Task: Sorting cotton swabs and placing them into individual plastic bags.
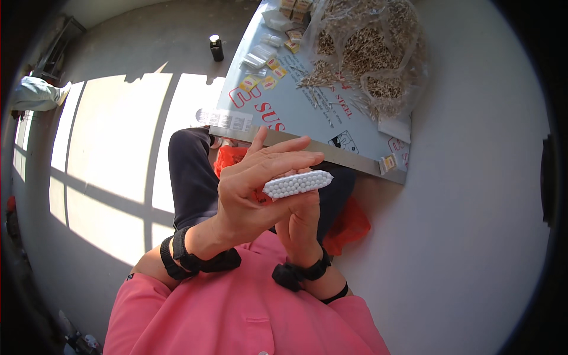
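Note:
Between my two hands, above my lap, is a small clear pack of cotton swabs (297, 184), its rows of round white tips facing up toward me. My left hand (239, 183) grips it from the left, with the thumb along the near side and the fingers across the far side. Partly hidden under the pack and the left thumb, my right hand (300, 228) supports it from below; most of its fingers do not show. Both wrists wear black straps.
Ahead stands a metal-topped table (307, 127). On it are a big clear bag of thin sticks (378, 59), loose sticks, small yellow-and-white labels (272, 74), clear sleeves (258, 56) and a strip of stickers (228, 120). Red plastic bags (349, 228) hang below. A dark bottle (216, 48) stands on the floor.

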Demonstrator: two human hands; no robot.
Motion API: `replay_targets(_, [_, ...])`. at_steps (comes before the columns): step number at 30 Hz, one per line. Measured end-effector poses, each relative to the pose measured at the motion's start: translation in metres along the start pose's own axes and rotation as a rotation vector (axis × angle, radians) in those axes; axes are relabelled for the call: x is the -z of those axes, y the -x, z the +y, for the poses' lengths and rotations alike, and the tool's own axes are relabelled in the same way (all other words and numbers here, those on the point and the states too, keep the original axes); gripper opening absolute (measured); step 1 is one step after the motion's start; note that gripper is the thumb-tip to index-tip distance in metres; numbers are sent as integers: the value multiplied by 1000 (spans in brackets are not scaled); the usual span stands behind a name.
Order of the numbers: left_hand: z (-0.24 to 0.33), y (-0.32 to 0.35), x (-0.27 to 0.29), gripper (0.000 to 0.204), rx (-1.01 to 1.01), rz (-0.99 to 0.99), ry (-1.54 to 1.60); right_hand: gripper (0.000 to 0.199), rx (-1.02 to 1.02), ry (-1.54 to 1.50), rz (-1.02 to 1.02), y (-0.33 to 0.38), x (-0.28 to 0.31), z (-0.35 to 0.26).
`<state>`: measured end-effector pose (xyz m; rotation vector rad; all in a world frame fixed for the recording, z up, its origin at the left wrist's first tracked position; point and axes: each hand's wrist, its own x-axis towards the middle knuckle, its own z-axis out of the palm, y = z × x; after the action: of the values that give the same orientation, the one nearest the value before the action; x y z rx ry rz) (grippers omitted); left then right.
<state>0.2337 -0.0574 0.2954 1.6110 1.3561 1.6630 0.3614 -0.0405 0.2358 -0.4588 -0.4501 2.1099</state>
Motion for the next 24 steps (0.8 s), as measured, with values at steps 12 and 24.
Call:
replay_targets(12, [2,-1,-1,34,11,12,59,39,-29,18,9,4,4,3])
replay_targets(24, [-2,-2,5,39,50,-70,90,57,54,243,16,2,-4,1])
